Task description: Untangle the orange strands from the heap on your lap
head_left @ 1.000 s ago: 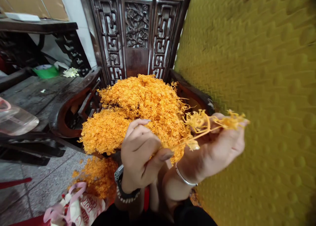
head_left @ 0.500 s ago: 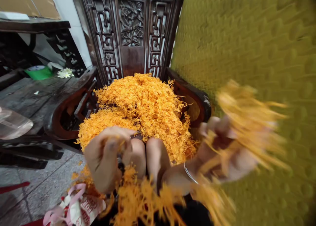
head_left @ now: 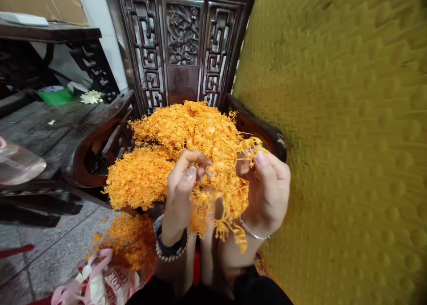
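A big heap of orange plastic sprigs (head_left: 160, 136) fills the seat of a dark carved wooden chair (head_left: 183, 42). In front of it, both my hands hold up one tangled bunch of the same orange sprigs (head_left: 216, 194). My left hand (head_left: 182, 194), with a watch and bead bracelet at the wrist, pinches the bunch's left side. My right hand (head_left: 267, 191), with a silver bangle, grips its upper right part between thumb and fingers. The lower strands hang down over my knees.
A yellow bumpy sheet (head_left: 350, 140) stands close on the right. More orange sprigs (head_left: 130, 238) lie on the tiled floor beside a pink-and-white bag (head_left: 100, 282). A dark wooden bench (head_left: 43, 122) with a green lid and a clear plastic container (head_left: 20, 162) is at left.
My right hand swung in from the right toward the yellow sheet back to the middle. Both hands came together and now hold one bunch in front of the heap.
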Motion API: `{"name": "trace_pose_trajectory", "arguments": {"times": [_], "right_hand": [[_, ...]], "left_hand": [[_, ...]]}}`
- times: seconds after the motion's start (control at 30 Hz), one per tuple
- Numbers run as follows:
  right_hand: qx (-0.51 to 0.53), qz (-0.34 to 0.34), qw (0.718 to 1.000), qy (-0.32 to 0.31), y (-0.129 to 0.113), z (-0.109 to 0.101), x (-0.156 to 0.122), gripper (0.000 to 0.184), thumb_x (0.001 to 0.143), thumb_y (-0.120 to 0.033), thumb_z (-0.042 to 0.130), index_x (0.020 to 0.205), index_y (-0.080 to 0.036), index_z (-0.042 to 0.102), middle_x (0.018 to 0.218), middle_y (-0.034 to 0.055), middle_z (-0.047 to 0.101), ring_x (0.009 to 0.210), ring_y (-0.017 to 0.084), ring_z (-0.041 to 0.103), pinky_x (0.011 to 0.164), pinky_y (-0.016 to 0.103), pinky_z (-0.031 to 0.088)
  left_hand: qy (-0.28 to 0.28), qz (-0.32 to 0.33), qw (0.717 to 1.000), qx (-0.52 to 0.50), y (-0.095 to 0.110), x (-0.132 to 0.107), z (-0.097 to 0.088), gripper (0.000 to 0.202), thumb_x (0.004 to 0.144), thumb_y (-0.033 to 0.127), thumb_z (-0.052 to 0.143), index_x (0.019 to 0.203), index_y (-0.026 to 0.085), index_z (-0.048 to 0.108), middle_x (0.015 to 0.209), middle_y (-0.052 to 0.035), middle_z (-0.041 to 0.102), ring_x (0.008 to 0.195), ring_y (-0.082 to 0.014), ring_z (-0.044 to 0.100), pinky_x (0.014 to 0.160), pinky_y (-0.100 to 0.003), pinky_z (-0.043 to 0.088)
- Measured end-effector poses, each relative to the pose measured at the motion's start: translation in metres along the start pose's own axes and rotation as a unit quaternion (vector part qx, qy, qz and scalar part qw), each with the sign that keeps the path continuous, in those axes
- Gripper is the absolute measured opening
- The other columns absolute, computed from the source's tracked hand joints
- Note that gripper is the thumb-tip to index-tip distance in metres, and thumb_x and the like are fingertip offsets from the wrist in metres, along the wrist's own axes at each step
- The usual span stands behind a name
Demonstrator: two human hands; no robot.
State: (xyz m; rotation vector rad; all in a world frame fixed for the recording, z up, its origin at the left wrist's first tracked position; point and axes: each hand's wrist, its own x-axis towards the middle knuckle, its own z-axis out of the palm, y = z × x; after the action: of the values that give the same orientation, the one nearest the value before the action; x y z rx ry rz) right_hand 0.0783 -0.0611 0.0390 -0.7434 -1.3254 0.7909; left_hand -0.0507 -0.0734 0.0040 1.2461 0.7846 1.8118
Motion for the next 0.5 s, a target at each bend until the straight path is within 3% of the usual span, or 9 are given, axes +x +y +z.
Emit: {"name": "trace_pose_trajectory", "arguments": {"times": [0.13,0.3,0.4,0.5], "right_hand": [[0.038,0.025,0.999,-0.026,0.001,0.009,0.000,0.033,0.088,-0.035,0.052,0.059,-0.019,0.049,0.056,-0.0035,0.041,0.053,0.007,0.037,0.048,0.022,0.030],[0.110,0.069,0.989,-0.075,0.002,0.009,0.005,0.038,0.089,-0.033,0.049,0.055,-0.018,0.043,0.051,-0.0055,0.033,0.044,0.005,0.024,0.041,0.022,0.021],[0.126,0.077,0.987,-0.064,0.002,0.010,0.005,0.038,0.089,-0.031,0.050,0.054,-0.018,0.040,0.050,-0.0059,0.031,0.043,0.005,0.023,0.040,0.022,0.019],[0.124,0.066,0.989,-0.041,0.003,0.011,0.005,0.039,0.089,-0.030,0.049,0.055,-0.018,0.037,0.051,-0.0060,0.030,0.045,0.005,0.024,0.042,0.022,0.022]], "left_hand": [[-0.057,0.005,0.998,0.008,-0.018,-0.001,0.007,0.044,0.080,0.052,0.054,0.115,0.025,0.053,0.095,-0.0056,0.061,0.087,-0.0202,0.058,0.079,-0.033,0.049],[-0.177,0.027,0.983,-0.047,-0.030,0.005,0.007,0.054,0.076,0.066,0.049,0.111,0.026,0.059,0.096,-0.0064,0.065,0.092,-0.0248,0.062,0.082,-0.039,0.052],[-0.214,0.047,0.976,0.010,-0.032,0.008,0.005,0.044,0.069,0.057,0.065,0.098,0.023,0.065,0.092,-0.0069,0.068,0.089,-0.0248,0.064,0.082,-0.038,0.053],[-0.170,0.077,0.980,0.072,-0.035,0.006,0.002,0.024,0.078,0.044,0.063,0.088,0.023,0.066,0.079,-0.0049,0.068,0.078,-0.0192,0.064,0.073,-0.032,0.053]]}}
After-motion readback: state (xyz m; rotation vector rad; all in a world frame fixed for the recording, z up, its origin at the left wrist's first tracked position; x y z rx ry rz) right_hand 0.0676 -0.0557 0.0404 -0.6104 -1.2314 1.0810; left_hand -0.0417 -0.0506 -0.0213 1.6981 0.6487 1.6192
